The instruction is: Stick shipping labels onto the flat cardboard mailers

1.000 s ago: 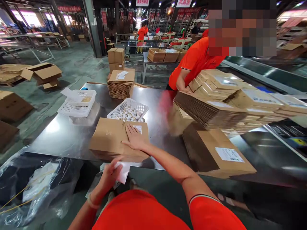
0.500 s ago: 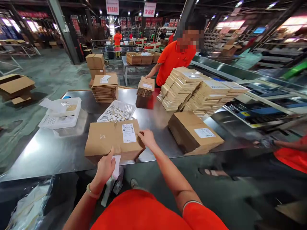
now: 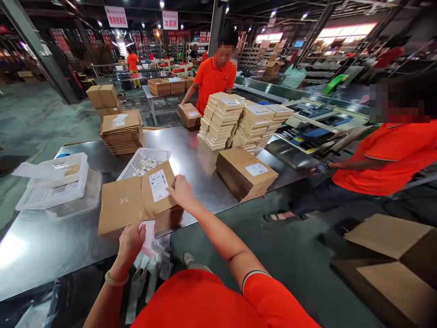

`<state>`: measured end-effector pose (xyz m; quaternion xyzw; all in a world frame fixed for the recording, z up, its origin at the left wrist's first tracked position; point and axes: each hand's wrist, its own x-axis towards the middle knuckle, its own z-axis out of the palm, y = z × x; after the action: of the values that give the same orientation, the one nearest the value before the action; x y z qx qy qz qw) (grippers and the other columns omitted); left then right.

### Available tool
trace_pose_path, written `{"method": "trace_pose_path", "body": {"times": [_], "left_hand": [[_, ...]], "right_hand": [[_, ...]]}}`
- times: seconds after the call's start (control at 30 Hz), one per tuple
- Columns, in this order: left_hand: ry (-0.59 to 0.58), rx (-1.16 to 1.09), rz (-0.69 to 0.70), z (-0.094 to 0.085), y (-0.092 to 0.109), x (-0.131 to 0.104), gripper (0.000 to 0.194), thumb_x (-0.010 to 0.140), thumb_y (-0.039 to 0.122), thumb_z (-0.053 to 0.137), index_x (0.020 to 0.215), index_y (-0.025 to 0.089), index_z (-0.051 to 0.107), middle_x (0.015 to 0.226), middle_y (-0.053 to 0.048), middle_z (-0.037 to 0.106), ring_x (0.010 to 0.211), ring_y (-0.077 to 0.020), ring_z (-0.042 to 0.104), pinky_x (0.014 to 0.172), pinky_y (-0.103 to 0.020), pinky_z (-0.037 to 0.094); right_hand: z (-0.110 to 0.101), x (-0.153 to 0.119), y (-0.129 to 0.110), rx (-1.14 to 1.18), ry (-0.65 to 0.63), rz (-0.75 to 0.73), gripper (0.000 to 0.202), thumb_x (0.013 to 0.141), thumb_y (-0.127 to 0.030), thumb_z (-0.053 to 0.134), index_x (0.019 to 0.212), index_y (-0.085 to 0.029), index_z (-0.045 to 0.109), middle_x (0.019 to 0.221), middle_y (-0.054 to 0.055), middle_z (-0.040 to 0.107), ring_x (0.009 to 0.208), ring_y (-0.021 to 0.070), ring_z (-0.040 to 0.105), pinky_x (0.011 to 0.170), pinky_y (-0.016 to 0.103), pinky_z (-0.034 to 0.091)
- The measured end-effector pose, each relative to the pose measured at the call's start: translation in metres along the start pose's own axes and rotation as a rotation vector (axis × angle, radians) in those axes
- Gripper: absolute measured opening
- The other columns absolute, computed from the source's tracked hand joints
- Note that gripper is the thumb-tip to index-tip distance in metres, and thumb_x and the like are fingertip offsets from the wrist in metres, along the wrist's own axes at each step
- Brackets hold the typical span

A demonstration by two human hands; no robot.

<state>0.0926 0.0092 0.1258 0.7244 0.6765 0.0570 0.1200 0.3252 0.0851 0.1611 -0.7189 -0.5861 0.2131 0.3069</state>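
Note:
A stack of flat cardboard cartons (image 3: 121,207) lies at the near edge of the metal table. A white printed label (image 3: 159,186) is on the right part of its top carton. My right hand (image 3: 182,193) is closed on that carton's right edge, fingertips beside the label. At the stack's near side, my left hand (image 3: 131,237) is closed around a white paper slip (image 3: 148,234) that hangs from its fingers, and its thumb points up against the cardboard. Just behind the stack stands a white perforated basket (image 3: 131,165) holding small whitish items.
More carton stacks stand at the back left (image 3: 121,134) and right (image 3: 246,171). Piled cream boxes (image 3: 221,120) rise behind. White trays (image 3: 54,182) lie left. A co-worker (image 3: 215,79) holds cartons across the table; another person (image 3: 392,155) is at right, near an open carton (image 3: 392,232).
My view has turned right, bringing another person and an open carton into sight. Across the table, the co-worker has drawn a small carton stack back toward the far edge. Both my hands stay at the cartons.

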Motion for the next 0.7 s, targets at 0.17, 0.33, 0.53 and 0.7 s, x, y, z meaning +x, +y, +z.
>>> {"method": "trace_pose_path", "body": {"times": [0.17,0.33,0.53,0.7], "left_hand": [[0.056,-0.321,0.062,0.003,-0.011,-0.010,0.064,0.101,0.032,0.051,0.161,0.010,0.055,0.084,-0.011,0.082,0.073,-0.0238,0.074,0.077,-0.032,0.059],[0.124,-0.920,0.104,0.026,-0.021,-0.041,0.062,0.086,0.062,0.068,0.121,0.013,0.084,0.096,-0.012,0.085,0.084,-0.0267,0.076,0.074,-0.034,0.063],[0.023,-1.188,0.057,0.034,-0.004,-0.069,0.052,0.075,0.040,0.084,0.121,0.017,0.082,0.125,-0.014,0.082,0.113,-0.0308,0.077,0.102,-0.041,0.063],[0.003,-1.333,0.045,0.018,0.012,-0.080,0.059,0.077,0.030,0.082,0.135,0.018,0.075,0.134,-0.014,0.078,0.124,-0.0293,0.073,0.109,-0.041,0.059]], "right_hand": [[-0.013,0.021,0.039,0.728,0.087,0.120,0.043,0.075,-0.029,0.076,0.114,-0.020,0.059,0.082,-0.001,0.073,0.073,0.0203,0.068,0.070,0.031,0.055],[-0.048,0.027,0.145,0.936,0.743,0.412,0.049,0.075,-0.037,0.078,0.116,-0.019,0.059,0.089,0.000,0.073,0.081,0.0198,0.070,0.078,0.035,0.062],[-0.028,-0.032,0.203,0.380,0.661,0.652,0.064,0.086,-0.047,0.074,0.135,-0.010,0.061,0.136,0.028,0.067,0.127,0.0384,0.065,0.102,0.056,0.058],[0.030,-0.114,0.146,0.400,-0.058,-0.121,0.052,0.083,-0.064,0.075,0.110,-0.020,0.077,0.121,0.018,0.074,0.114,0.0349,0.067,0.095,0.047,0.056]]}}
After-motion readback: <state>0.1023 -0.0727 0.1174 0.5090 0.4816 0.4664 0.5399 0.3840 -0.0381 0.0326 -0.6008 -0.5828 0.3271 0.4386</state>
